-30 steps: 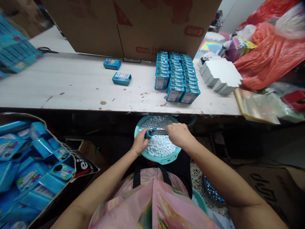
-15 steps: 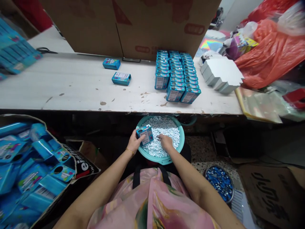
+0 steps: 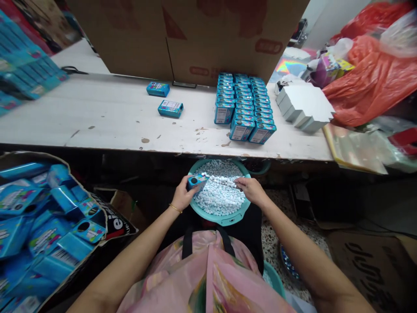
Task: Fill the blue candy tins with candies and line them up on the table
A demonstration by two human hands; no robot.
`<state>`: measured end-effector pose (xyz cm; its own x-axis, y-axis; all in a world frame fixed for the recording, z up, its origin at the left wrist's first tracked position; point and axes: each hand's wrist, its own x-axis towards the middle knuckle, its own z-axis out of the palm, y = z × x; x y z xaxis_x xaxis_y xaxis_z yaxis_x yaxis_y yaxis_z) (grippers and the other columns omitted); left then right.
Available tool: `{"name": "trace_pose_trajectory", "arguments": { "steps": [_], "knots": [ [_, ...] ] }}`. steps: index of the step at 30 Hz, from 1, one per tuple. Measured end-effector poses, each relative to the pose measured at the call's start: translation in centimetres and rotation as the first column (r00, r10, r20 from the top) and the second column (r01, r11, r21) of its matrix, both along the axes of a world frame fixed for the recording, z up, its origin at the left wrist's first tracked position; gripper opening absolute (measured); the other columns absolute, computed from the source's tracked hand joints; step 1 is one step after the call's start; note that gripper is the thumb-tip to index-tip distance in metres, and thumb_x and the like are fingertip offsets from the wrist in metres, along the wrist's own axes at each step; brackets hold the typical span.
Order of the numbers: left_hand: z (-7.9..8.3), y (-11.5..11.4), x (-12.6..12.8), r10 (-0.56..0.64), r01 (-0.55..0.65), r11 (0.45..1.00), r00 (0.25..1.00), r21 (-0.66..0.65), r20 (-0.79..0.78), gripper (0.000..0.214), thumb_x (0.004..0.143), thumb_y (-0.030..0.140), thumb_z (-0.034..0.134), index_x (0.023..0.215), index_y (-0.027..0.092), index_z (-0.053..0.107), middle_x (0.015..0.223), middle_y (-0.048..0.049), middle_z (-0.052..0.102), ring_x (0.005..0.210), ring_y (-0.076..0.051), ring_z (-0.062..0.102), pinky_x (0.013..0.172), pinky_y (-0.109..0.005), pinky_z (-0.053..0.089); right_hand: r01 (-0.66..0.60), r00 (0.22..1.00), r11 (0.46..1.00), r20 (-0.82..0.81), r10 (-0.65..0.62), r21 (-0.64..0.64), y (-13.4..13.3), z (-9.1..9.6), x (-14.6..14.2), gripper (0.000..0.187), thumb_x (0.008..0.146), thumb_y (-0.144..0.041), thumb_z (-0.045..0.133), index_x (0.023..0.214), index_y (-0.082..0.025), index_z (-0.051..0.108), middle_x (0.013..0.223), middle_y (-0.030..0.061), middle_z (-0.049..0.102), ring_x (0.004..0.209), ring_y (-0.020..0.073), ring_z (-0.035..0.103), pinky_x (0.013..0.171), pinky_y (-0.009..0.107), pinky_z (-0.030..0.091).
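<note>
My left hand (image 3: 183, 193) is wrapped round a small blue candy box (image 3: 194, 181), tilted over the left rim of a teal basin (image 3: 250, 195). White candies show at the box's upper right corner. The basin is full of small white candies (image 3: 219, 201). My right hand (image 3: 252, 189) grips the end of a narrow scoop (image 3: 230, 185) at the basin's right side. Candies heaped along the scoop reach toward the box and hide most of its shape.
Rows of blue boxes (image 3: 243, 108) stand on the white table (image 3: 124, 126), with two more lying left of them. A bag of blue boxes (image 3: 48, 226) is at my left. White cartons (image 3: 304, 102) and an orange plastic bag (image 3: 374, 78) are at the right; a large cardboard box (image 3: 195, 39) stands behind.
My right hand has come up and moved right, with the scoop now loaded with candies. The box in my left hand has turned so its holed end shows more.
</note>
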<state>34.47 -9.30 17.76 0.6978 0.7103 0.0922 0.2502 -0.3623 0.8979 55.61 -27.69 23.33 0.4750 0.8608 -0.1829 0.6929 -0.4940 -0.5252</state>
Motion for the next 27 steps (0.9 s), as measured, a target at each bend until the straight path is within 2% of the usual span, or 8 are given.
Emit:
{"name": "trace_pose_trajectory", "arguments": {
  "steps": [3,6,8,11,16,23,25,27],
  "knots": [
    [-0.4,-1.2,1.3,-0.078,0.082,0.995,0.995,0.059,-0.069,0.042,0.071,0.028,0.056,0.111,0.020,0.048,0.099,-0.0037,0.059,0.090,-0.020,0.056,0.084,-0.034,0.043,-0.082,0.980,0.989,0.172,0.103,-0.125,0.6,3.5,-0.7,0.028,0.083,-0.028,0.041,0.099,-0.029,0.063,0.093,0.0015,0.066,0.086,0.0170,0.058,0.068,0.024,0.039],
    [-0.6,-2.1,2.1,-0.116,0.126,0.987,0.988,0.104,-0.097,0.042,0.071,0.024,0.054,0.113,0.020,0.048,0.104,-0.0049,0.058,0.093,-0.021,0.055,0.085,-0.034,0.043,-0.132,0.922,0.943,0.312,0.231,-0.307,1.9,6.4,-2.0,0.029,0.079,-0.017,0.041,0.092,-0.027,0.065,0.093,0.0043,0.065,0.087,0.0201,0.058,0.069,0.027,0.039],
    [-0.6,-2.3,2.3,-0.124,0.138,0.982,0.985,0.126,-0.118,0.043,0.071,0.024,0.053,0.113,0.019,0.047,0.106,-0.0061,0.057,0.096,-0.022,0.054,0.086,-0.035,0.042,-0.143,0.887,0.909,0.356,0.293,-0.392,2.8,7.9,-2.9,0.029,0.077,-0.013,0.040,0.091,-0.024,0.064,0.091,0.0074,0.065,0.084,0.0210,0.059,0.069,0.029,0.040],
    [-0.5,-2.2,2.3,-0.122,0.142,0.980,0.982,0.140,-0.144,0.044,0.071,0.024,0.053,0.114,0.018,0.047,0.105,-0.0066,0.057,0.096,-0.022,0.054,0.086,-0.035,0.042,-0.164,0.854,0.889,0.389,0.345,-0.428,3.7,9.4,-3.7,0.030,0.080,-0.013,0.037,0.092,-0.020,0.063,0.092,0.0114,0.064,0.084,0.0213,0.060,0.069,0.029,0.040],
    [-0.6,-2.0,2.4,-0.122,0.140,0.980,0.984,0.141,-0.129,0.044,0.070,0.023,0.053,0.114,0.019,0.047,0.103,-0.0052,0.057,0.093,-0.021,0.055,0.085,-0.035,0.042,-0.196,0.827,0.892,0.421,0.374,-0.407,4.1,9.8,-4.1,0.029,0.079,-0.012,0.036,0.087,-0.018,0.063,0.090,0.0116,0.064,0.081,0.0213,0.060,0.066,0.028,0.041],
    [-0.4,-2.3,2.9,-0.165,0.174,0.975,0.983,0.136,-0.075,0.042,0.070,0.020,0.053,0.112,0.020,0.048,0.104,-0.0053,0.057,0.095,-0.020,0.054,0.085,-0.034,0.042,-0.206,0.832,0.892,0.407,0.377,-0.403,3.9,10.1,-4.4,0.028,0.083,-0.016,0.035,0.088,-0.017,0.062,0.087,0.0116,0.064,0.080,0.0195,0.060,0.067,0.027,0.041],
    [-0.3,-2.0,2.6,-0.126,0.134,0.984,0.989,0.120,-0.072,0.042,0.070,0.022,0.054,0.112,0.020,0.048,0.102,-0.0047,0.058,0.092,-0.020,0.055,0.084,-0.034,0.042,-0.174,0.837,0.901,0.422,0.347,-0.396,2.9,9.7,-3.4,0.027,0.082,-0.015,0.035,0.089,-0.019,0.061,0.089,0.0104,0.063,0.080,0.0189,0.060,0.066,0.026,0.041],
    [-0.3,-1.4,2.0,-0.086,0.092,0.991,0.994,0.093,-0.068,0.041,0.071,0.025,0.055,0.111,0.021,0.048,0.099,-0.0040,0.059,0.089,-0.020,0.056,0.082,-0.033,0.043,-0.109,0.853,0.911,0.433,0.292,-0.398,1.4,8.1,-2.0,0.027,0.082,-0.013,0.035,0.090,-0.020,0.060,0.089,0.0097,0.063,0.081,0.0192,0.060,0.067,0.027,0.041]
  ]
}}
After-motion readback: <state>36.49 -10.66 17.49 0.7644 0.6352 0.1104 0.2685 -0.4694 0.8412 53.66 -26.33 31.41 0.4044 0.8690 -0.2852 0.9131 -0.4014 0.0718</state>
